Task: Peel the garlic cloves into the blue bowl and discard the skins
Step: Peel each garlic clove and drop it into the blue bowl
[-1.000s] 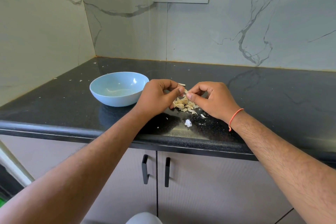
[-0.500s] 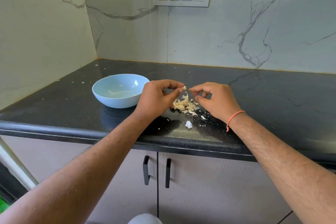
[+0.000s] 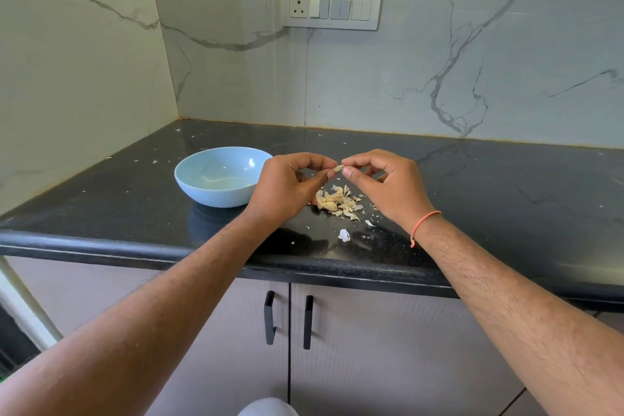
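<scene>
head view | left hand (image 3: 287, 186) and right hand (image 3: 388, 186): fingers of both pinch one garlic clove (image 3: 338, 168), held above the surface (image 3: 506, 199) | one blue bowl (image 3: 221, 176) left of the hands, near the front edge | one pile of skins (image 3: 337, 203) beneath the hands

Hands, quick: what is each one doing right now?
Left hand: closed, pinching one end of a garlic clove between thumb and fingertip.
Right hand: closed, pinching the other end of the same clove.
</scene>
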`<state>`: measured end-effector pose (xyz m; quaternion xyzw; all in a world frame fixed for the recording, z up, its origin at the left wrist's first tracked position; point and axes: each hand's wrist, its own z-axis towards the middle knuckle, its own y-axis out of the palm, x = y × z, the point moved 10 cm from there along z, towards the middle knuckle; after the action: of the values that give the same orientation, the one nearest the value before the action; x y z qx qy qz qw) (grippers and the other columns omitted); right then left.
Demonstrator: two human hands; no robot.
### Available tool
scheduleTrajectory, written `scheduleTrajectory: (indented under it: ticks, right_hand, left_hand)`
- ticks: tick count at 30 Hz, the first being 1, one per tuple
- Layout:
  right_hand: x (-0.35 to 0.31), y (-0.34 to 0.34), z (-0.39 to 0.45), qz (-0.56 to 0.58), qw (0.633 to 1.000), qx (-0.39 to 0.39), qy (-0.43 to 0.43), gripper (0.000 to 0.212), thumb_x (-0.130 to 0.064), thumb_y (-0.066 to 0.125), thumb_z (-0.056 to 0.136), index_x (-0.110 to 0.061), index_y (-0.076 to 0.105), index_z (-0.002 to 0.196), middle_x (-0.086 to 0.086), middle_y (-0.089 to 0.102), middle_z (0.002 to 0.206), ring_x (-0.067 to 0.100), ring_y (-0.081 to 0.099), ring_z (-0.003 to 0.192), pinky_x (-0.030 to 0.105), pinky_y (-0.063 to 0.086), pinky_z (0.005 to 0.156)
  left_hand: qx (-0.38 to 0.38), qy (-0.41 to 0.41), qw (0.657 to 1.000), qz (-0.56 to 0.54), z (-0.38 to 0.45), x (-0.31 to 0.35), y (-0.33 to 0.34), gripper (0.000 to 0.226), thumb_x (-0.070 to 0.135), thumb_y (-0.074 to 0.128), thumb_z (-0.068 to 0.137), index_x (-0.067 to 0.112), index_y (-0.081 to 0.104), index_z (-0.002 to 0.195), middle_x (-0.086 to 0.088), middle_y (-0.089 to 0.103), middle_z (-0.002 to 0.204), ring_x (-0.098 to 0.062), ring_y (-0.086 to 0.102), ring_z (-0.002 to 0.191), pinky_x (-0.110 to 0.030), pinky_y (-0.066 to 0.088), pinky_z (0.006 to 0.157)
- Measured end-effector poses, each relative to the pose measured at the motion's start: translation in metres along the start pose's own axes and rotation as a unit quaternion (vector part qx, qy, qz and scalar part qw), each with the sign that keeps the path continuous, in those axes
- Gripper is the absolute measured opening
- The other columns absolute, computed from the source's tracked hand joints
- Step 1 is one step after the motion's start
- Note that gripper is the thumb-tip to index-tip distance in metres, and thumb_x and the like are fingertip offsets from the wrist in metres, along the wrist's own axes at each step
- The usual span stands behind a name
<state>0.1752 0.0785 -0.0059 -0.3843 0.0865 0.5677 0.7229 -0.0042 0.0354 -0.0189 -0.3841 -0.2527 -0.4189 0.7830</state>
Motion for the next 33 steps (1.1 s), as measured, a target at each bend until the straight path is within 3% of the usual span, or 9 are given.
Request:
scheduleTrajectory:
  ticks: [5,10,16,20,23,26,28,33]
  right_hand:
    - [-0.020,0.003,0.009,0.013,1.000,-0.009,-0.008,0.003,-0.023,0.081,0.091,-0.022,0.082,0.094,-0.013,0.076,0.090,0.011,0.066,0.077,0.015,0.049,0.066]
    - [-0.048,0.022,0.019,0.005,0.999,-0.038,-0.025,0.001,-0.024,0.078,0.093,-0.024,0.079,0.092,-0.011,0.075,0.091,0.012,0.068,0.083,0.024,0.055,0.069]
    - [-0.072,0.060,0.028,0.044,0.995,-0.086,-0.003,0.003,-0.021,0.080,0.090,-0.024,0.079,0.089,-0.011,0.075,0.085,0.010,0.068,0.078,0.028,0.057,0.074]
    - [-0.087,0.084,0.033,0.064,0.991,-0.116,0.021,0.002,-0.020,0.081,0.088,-0.021,0.080,0.087,-0.005,0.077,0.080,0.008,0.065,0.072,0.028,0.057,0.071]
    - [-0.096,0.095,0.036,0.066,0.988,-0.139,0.030,0.003,-0.019,0.081,0.088,-0.017,0.080,0.087,-0.007,0.075,0.077,0.003,0.063,0.067,0.020,0.053,0.066]
    - [-0.095,0.099,0.037,0.053,0.982,-0.174,0.043,0.004,-0.020,0.081,0.089,-0.020,0.079,0.086,-0.008,0.075,0.079,0.003,0.064,0.070,0.021,0.053,0.070]
    - [-0.092,0.097,0.037,0.020,0.978,-0.202,0.044,0.007,-0.023,0.080,0.091,-0.026,0.077,0.085,-0.009,0.074,0.081,0.006,0.065,0.074,0.026,0.056,0.074]
    - [-0.083,0.072,0.027,-0.101,0.963,-0.250,0.026,0.006,-0.033,0.079,0.091,-0.027,0.076,0.090,-0.015,0.070,0.078,-0.003,0.062,0.067,0.017,0.047,0.065]
  left_hand:
    - [0.011,0.003,1.000,0.003,-0.002,0.011,-0.019,0.014,0.024,0.078,0.096,0.017,0.080,0.108,0.020,0.076,0.080,-0.012,0.067,0.051,-0.016,0.048,0.053]
    - [0.005,-0.011,0.999,0.051,-0.003,0.020,-0.052,0.013,0.028,0.076,0.098,0.019,0.081,0.104,0.028,0.070,0.066,-0.003,0.061,0.045,-0.011,0.042,0.051]
    - [-0.005,-0.072,0.995,0.062,-0.010,0.010,-0.099,0.008,0.031,0.083,0.090,0.026,0.082,0.096,0.001,0.079,0.080,-0.012,0.065,0.056,-0.023,0.050,0.050]
    - [-0.006,-0.083,0.995,0.063,-0.021,0.005,-0.124,0.008,0.028,0.081,0.092,0.025,0.083,0.099,0.009,0.079,0.081,-0.006,0.064,0.056,-0.021,0.048,0.050]
    - [0.006,-0.085,0.995,0.048,-0.027,0.003,-0.134,0.012,0.025,0.081,0.093,0.022,0.084,0.103,0.019,0.075,0.074,-0.004,0.062,0.055,-0.020,0.049,0.051]
    - [0.000,-0.078,0.995,0.058,-0.029,0.005,-0.134,0.012,0.026,0.081,0.093,0.023,0.084,0.104,0.021,0.075,0.076,-0.003,0.064,0.056,-0.020,0.049,0.050]
    - [-0.015,-0.053,0.995,0.084,-0.027,0.012,-0.127,0.009,0.026,0.081,0.093,0.025,0.083,0.101,0.023,0.076,0.079,-0.004,0.066,0.056,-0.020,0.049,0.051]
    - [-0.061,0.028,0.975,0.211,-0.020,0.037,-0.088,0.010,0.021,0.079,0.094,0.027,0.083,0.101,0.030,0.060,0.057,0.007,0.058,0.054,-0.006,0.037,0.052]
